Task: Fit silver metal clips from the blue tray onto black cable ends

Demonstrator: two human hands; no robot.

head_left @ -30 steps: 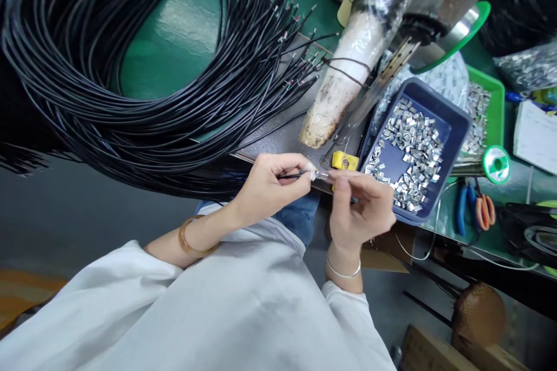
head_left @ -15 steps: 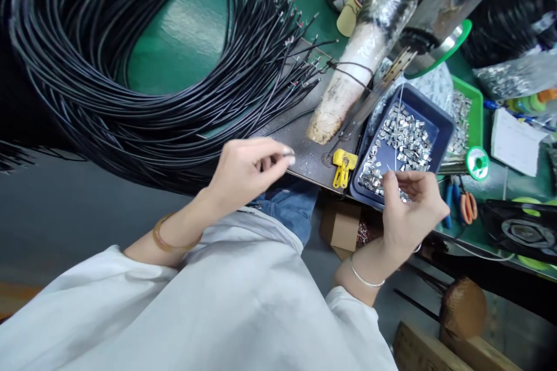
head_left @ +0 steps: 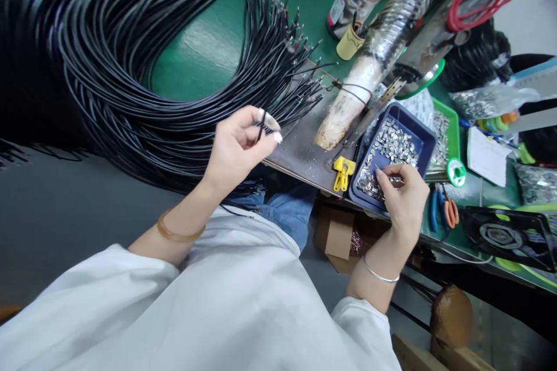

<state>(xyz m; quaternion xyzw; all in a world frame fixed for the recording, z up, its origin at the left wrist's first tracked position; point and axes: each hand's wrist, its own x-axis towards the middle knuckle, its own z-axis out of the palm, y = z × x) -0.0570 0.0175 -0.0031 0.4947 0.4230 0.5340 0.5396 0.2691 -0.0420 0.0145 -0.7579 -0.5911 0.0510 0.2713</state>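
On the green bench (head_left: 204,64), a jar label (head_left: 337,10) is too small to read. Black cables (head_left: 130,110) run out of sight. Near them, the left hand (head_left: 232,151) pinches one cable (head_left: 261,126). The right hand (head_left: 404,194) is over the blue tray (head_left: 425,140), its grip hard to tell.

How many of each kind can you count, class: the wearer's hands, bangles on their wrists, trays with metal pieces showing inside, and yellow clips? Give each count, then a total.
Hands: 2 (left hand, right hand)
Bangles: 2 (tan bangle, silver bangle)
Trays: 2 (blue tray, green tray)
Clips: 1 (yellow clip)
Total: 7
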